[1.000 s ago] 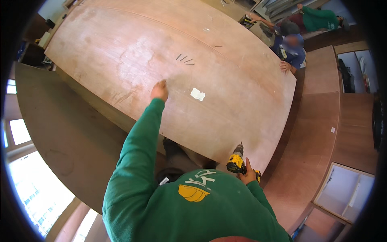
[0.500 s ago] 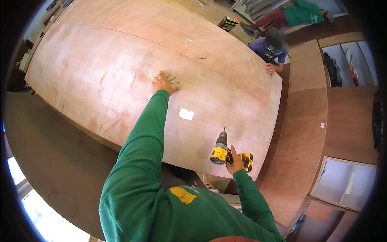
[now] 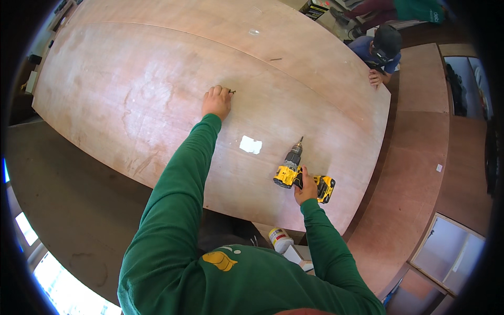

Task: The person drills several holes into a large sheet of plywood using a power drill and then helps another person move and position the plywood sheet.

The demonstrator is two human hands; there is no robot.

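My left hand (image 3: 216,101) is closed on the large pale wooden panel (image 3: 173,126), with the ends of dark screws (image 3: 232,92) poking out beside its fingers. How many screws it holds is hidden. Another screw (image 3: 275,59) lies loose farther off on the panel. In my right hand (image 3: 306,189) is a yellow and black cordless drill (image 3: 287,174), gripped by its handle. Its bit points away from me over the panel. Between the two hands lies a white torn piece of paper (image 3: 251,145).
A co-worker in a dark cap (image 3: 387,43) crouches at the panel's far right corner, one hand on its edge. Brown wooden cabinets (image 3: 415,121) run along the right. Below the panel's near edge stands a white tub (image 3: 281,239). Another person's legs show at the top right.
My left hand's spread fingers have closed over the screws that lay fanned out beside them. My right hand has carried the drill slightly farther forward. The view has shifted a little.
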